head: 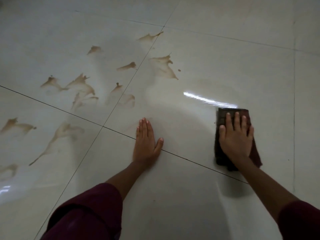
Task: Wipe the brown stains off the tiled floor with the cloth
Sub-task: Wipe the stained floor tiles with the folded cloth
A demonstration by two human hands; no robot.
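Note:
My right hand [235, 139] lies flat, fingers spread, pressing a folded dark brown cloth [223, 115] onto the glossy pale tiled floor [190, 196] at the right. My left hand [147, 141] rests palm down on the bare floor near the middle, fingers together, holding nothing. Several brown stains spread over the tiles to the left and beyond the hands: a large one [164, 66] ahead of the left hand, a group [81, 87] further left, and a long streak [58, 135] at the lower left. The cloth sits apart from all the stains.
Dark grout lines [121, 94] cross the floor diagonally and meet just left of my left hand. A bright light reflection [207, 100] streaks the tile just beyond the cloth. My dark red sleeves [86, 213] fill the bottom edge.

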